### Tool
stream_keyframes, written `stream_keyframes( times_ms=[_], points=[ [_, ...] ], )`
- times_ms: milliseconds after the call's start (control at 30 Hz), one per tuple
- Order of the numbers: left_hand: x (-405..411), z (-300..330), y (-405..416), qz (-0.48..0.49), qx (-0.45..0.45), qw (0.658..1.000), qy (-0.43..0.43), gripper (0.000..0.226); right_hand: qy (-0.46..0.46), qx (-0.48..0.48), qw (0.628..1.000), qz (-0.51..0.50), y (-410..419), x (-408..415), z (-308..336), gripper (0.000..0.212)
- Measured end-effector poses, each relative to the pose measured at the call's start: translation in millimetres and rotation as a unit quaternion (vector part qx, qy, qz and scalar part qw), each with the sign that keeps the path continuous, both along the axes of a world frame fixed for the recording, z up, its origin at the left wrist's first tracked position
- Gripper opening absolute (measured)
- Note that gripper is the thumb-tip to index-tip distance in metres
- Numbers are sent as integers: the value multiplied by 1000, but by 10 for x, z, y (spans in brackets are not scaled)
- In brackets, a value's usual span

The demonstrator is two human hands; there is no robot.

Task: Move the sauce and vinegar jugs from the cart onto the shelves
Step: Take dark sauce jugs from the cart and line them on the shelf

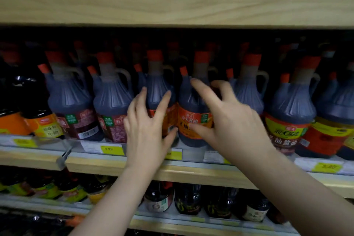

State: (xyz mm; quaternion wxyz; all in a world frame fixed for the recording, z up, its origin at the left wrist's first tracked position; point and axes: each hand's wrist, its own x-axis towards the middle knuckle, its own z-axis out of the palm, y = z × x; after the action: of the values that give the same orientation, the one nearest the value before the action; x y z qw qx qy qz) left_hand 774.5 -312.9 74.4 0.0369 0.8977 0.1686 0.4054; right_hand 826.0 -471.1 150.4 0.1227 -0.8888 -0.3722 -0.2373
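A row of dark sauce jugs with red caps and handles stands on the middle shelf [191,173]. My left hand [147,126] lies flat with spread, straight fingers against the front of one jug [159,90]. My right hand [228,120] is spread over the neighbouring jug with the orange label [191,119]; its index finger runs straight across the jug's shoulder and its thumb touches the label. The right hand is blurred. No cart is in view.
More jugs stand left [70,101] and right [291,113] of my hands, packed close. Smaller orange-labelled bottles [44,122] sit at far left. Yellow price tags [112,150] line the shelf edge. A wooden shelf board [172,5] is above, and a lower shelf holds small bottles [188,200].
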Motion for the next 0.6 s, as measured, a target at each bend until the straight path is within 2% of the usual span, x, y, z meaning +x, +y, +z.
stream_keyframes(
  times_ms=[100,200,333,600],
  points=[
    [-50,-28,40,1,-11,1000,-15,85,61,-9,998,0,260,86,14,91],
    [-181,-50,167,30,6,999,-24,88,69,1,997,-21,403,190,44,99],
    [-308,-73,419,81,-39,995,-43,90,51,-18,997,-55,458,272,33,104],
    [-322,-120,546,46,-78,994,-61,85,23,-42,997,-64,479,192,51,103]
  ],
)
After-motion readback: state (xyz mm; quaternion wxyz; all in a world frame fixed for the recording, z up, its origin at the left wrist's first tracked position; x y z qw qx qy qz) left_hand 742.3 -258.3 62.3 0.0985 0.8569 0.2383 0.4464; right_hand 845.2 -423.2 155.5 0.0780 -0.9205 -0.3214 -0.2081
